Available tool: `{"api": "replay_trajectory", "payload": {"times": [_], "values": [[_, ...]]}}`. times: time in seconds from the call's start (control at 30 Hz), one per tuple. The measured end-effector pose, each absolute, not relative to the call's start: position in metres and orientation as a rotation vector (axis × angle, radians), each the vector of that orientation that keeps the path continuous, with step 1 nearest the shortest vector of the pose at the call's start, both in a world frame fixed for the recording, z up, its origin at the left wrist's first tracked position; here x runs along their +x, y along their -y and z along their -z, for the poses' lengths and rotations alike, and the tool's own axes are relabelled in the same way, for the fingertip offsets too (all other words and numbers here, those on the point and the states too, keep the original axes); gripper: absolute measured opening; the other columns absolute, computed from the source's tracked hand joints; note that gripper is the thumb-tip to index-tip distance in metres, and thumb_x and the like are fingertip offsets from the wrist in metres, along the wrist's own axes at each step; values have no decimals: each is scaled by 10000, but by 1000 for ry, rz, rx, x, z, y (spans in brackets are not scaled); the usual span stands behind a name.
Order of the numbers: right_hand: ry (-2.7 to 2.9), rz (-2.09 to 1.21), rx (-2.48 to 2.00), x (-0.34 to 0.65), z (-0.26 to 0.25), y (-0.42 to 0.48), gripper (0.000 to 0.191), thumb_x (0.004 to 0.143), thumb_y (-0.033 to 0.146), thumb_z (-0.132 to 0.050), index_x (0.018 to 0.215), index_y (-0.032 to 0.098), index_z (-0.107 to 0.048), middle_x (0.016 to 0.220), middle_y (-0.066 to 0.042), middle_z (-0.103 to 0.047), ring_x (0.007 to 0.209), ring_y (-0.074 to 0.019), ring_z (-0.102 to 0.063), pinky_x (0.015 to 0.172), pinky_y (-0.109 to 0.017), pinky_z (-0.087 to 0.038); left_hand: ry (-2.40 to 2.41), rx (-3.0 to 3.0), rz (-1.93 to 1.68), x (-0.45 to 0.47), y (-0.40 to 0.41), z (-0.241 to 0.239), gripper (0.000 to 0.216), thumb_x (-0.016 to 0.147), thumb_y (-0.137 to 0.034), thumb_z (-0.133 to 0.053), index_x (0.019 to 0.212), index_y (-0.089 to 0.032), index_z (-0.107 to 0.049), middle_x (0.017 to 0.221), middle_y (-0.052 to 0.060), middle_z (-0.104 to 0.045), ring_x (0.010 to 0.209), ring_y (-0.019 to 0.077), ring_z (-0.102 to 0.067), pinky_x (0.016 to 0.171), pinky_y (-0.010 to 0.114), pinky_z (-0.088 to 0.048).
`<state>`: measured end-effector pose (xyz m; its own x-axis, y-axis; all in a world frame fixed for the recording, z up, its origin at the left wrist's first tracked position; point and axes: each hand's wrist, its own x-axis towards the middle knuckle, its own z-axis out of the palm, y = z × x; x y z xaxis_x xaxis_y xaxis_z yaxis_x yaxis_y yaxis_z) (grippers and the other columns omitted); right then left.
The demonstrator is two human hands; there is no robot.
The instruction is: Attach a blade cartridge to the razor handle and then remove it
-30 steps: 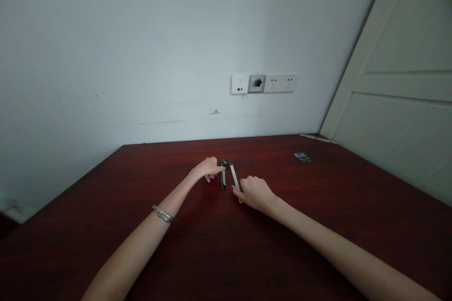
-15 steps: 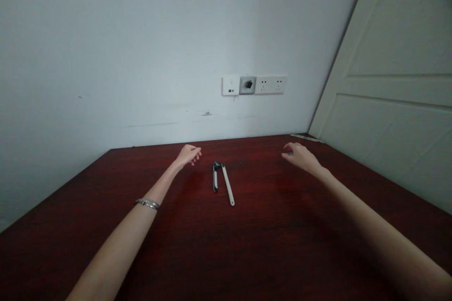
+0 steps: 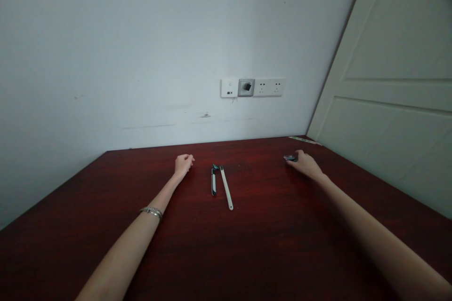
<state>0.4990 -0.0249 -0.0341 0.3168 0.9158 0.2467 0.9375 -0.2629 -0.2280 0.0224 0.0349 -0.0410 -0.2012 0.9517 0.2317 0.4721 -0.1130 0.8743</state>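
Right hand (image 3: 306, 164) of ours rests on the table (image 3: 268, 240) at the right of the frame, fingers curled down onto a small dark packet (image 3: 289, 157); only its left end shows, with a bit of blue, so we cannot tell if it is already pinched or only touched. We judge the picking up of this packet as just starting, not done. Our left hand (image 3: 183, 164) lies at centre left, loosely curled, holding nothing, a bracelet (image 3: 151, 211) on its wrist. Between the hands, two things lie side by side, free of both hands: a dark razor (image 3: 213, 179) and a slim white stick (image 3: 226, 188), maybe a handle.
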Motion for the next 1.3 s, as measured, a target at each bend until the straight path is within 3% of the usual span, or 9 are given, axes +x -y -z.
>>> {"api": "replay_trajectory", "payload": {"times": [0.3, 0.7, 0.9, 1.3], "values": [[1544, 107, -2330, 480, 30, 29, 527, 781, 480, -481, 1162, 115, -473, 1045, -196, -602, 976, -326, -576, 734, -386, -449, -1768, 1735, -1211, 21, -31, 37, 235, 717, -264, -461, 564, -157, -604, 477, 3, -555, 486, 123, -529, 553, 216, -394], [2017, 120, -1793, 321, 17, 54, 383, 802, 481, -500, 1040, 182, -482, 970, -113, -589, 933, -258, -541, 698, -311, -428, -1801, 1827, -1161, 19, -28, 35, 256, 743, -249, -463, 573, -155, -630, 532, 21, -608, 585, 152, -586, 641, 234, -406], [2134, 110, -1684, 281, 28, 67, 300, 808, 427, -532, 967, 176, -493, 961, -120, -571, 906, -246, -529, 736, -321, -425, -1811, 1827, -1179, 19, -28, 35, 260, 751, -253, -453, 594, -147, -632, 553, 29, -620, 594, 153, -589, 641, 233, -410], [2166, 76, -1645, 270, 32, 61, 327, 818, 469, -525, 926, 166, -467, 953, -131, -563, 884, -252, -545, 755, -341, -432, -1806, 1817, -1170, 20, -26, 34, 261, 757, -254, -454, 577, -151, -612, 578, 30, -632, 605, 150, -586, 621, 224, -404]]}}
